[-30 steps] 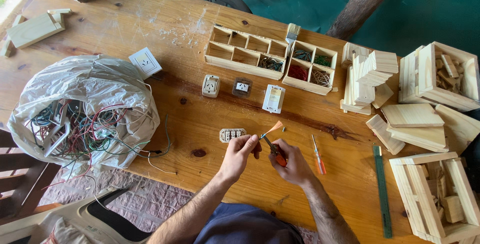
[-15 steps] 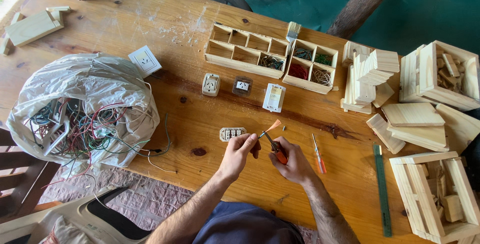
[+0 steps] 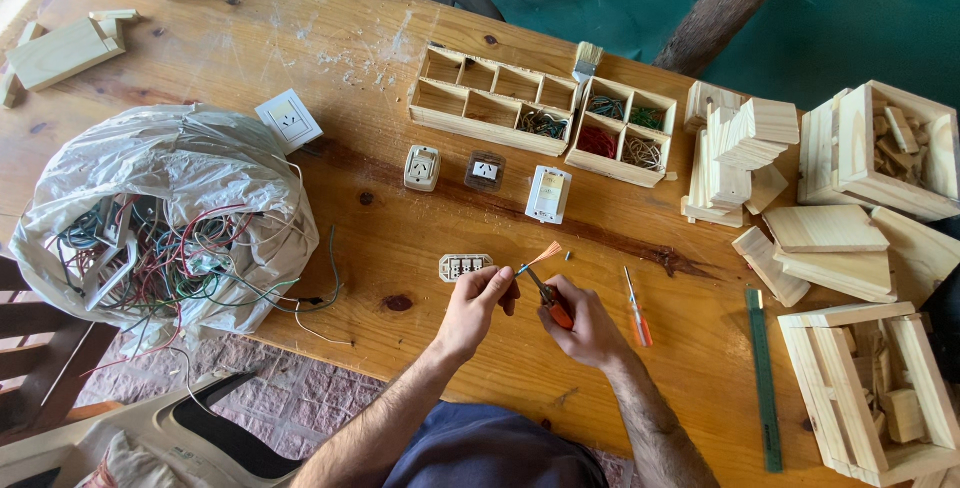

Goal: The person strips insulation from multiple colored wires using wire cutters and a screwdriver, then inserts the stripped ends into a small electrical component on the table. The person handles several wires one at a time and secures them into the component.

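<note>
Hands unmoved, left hand [image 3: 478,300] pinching blue wire [image 3: 535,260], frayed copper tip

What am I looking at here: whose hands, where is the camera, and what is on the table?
There is one view, from a camera worn on a person's head, looking down at their own bare hands over a wooden table. The left hand pinches a wire with a frayed copper end. The right hand has its grip on orange-handled pliers. Nearby lie a small screwdriver, a socket insert, a plastic bag of wires, compartment trays and wooden blocks.
</note>
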